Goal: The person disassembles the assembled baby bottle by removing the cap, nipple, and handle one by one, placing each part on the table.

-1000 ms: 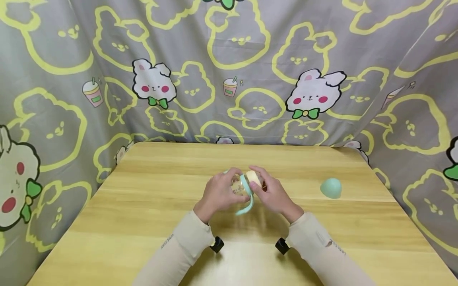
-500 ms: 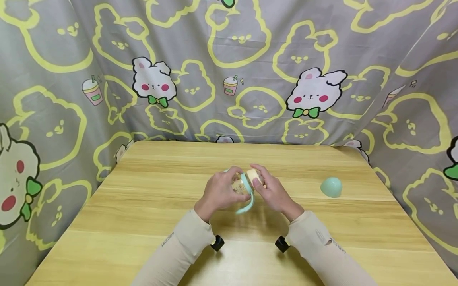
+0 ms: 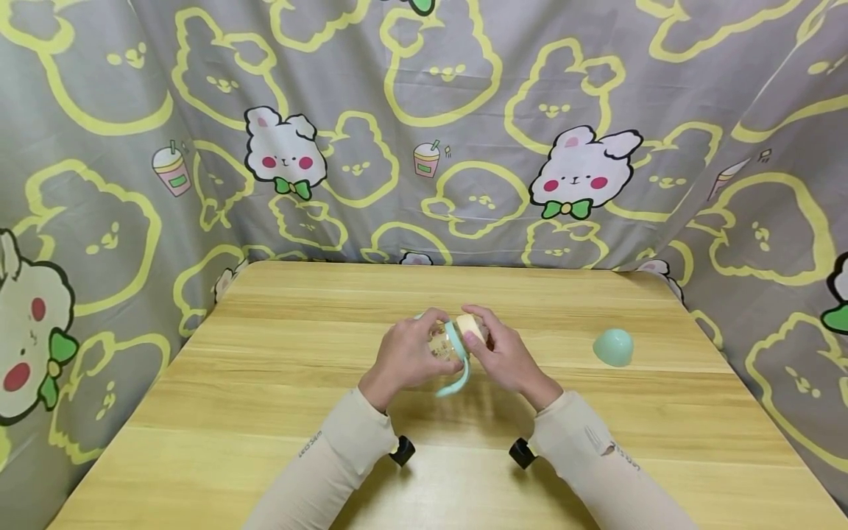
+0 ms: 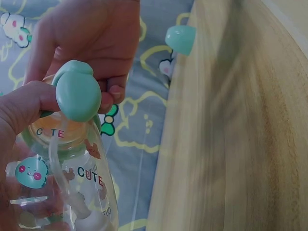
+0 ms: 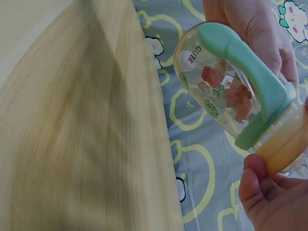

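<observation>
A clear baby bottle (image 3: 440, 349) with a mint-green handle ring (image 3: 457, 341) lies tilted in the air above the table, its neck toward the right. My left hand (image 3: 405, 359) grips the bottle's body from the left. Thumb and fingers of my right hand (image 3: 502, 355) pinch the pale yellow screw collar (image 3: 468, 328) at the neck. In the right wrist view a green handle (image 5: 250, 72) runs along the printed bottle, and a gap shows between the green ring and the yellow collar (image 5: 284, 144). The left wrist view shows a straw (image 4: 58, 168) inside the bottle.
A mint-green domed cap (image 3: 614, 347) rests on the wooden table (image 3: 265, 353), to the right of my hands. Behind the table hangs a grey curtain (image 3: 371, 73) with rabbit prints. Black wrist camera mounts (image 3: 402, 451) sit under both cuffs.
My right thumb has shifted slightly on the yellow collar. The bottle, my left hand and the domed cap stay in nearly the same places.
</observation>
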{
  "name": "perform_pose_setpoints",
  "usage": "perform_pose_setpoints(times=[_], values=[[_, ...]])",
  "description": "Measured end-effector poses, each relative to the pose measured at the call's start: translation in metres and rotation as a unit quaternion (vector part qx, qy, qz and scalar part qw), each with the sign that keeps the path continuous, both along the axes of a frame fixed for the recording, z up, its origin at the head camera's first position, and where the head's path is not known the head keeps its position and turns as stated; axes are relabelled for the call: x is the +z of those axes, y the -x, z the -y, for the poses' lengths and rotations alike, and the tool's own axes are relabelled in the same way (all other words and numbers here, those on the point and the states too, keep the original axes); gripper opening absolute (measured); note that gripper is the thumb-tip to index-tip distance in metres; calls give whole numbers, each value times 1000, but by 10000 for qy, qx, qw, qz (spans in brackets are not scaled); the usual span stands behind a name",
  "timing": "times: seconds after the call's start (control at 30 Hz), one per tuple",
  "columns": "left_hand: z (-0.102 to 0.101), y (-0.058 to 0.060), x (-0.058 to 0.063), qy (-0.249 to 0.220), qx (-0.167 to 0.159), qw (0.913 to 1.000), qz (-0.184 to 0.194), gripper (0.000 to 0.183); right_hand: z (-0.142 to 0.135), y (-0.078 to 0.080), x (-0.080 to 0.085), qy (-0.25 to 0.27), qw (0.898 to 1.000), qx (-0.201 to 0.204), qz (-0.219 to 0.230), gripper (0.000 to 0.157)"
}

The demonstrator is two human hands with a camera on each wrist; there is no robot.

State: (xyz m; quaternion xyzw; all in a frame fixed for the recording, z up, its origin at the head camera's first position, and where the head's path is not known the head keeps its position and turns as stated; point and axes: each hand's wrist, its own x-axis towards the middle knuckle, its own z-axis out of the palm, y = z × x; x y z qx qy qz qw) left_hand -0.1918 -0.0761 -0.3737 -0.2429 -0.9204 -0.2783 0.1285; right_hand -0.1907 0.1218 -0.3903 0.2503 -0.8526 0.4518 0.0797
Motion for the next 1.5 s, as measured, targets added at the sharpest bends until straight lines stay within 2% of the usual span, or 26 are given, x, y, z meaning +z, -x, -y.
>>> perform_pose_setpoints(times=[0.23,0.53,0.97,1.17,1.5], values=[[-1,0,-1,-110,-97,9998,-144,63,0,-2,-2,122,9996,251,20,47],[-2,-1,-1,-80,-92,9998,-132,63,2,-2,-2,73,9999,54,101,46],[-2,-1,1,-25,-141,9999,-88,63,-1,-2,-2,167,9995,258,84,49],[-2,-2,1,-58,-155,9998,-147,63,0,-1,-3,-29,9998,154,113,50],[-2,-3,2,-99,-137,9998,-78,62,0,-2,0,159,9995,167,201,48]])
